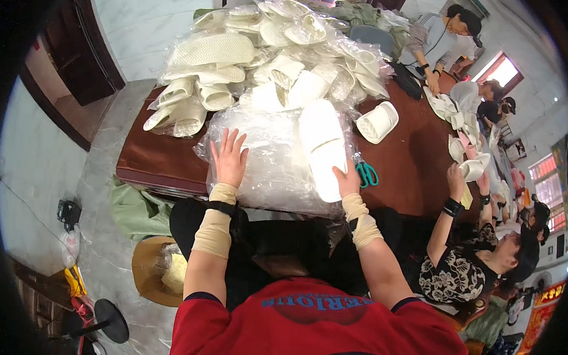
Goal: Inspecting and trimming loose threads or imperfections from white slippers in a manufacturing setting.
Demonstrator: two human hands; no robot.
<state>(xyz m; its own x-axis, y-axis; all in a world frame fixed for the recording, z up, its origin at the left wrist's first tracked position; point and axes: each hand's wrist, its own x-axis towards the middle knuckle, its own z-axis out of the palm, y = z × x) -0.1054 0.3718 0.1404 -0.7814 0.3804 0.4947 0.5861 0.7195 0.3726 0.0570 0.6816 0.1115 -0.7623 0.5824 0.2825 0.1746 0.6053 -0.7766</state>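
My right hand [346, 180] grips a white slipper [322, 145] near its lower end, thumb on top; whether a second slipper lies under it I cannot tell. The slipper stands over the right part of a stack of clear plastic bags [268, 159] at the near edge of the table. On the left side of that stack rests my left hand [231, 159], fingers spread, holding nothing. Just right of my right hand lie teal-handled scissors [367, 174]. Farther right sits a loose cream slipper [378, 122].
Bagged cream slippers [211, 50] are heaped across the far side of the brown table [152, 151]. Co-workers handle slippers along the right side, one [468, 265] close by my right arm. A cardboard box [153, 273] stands on the floor at the left, below a green sack [135, 208].
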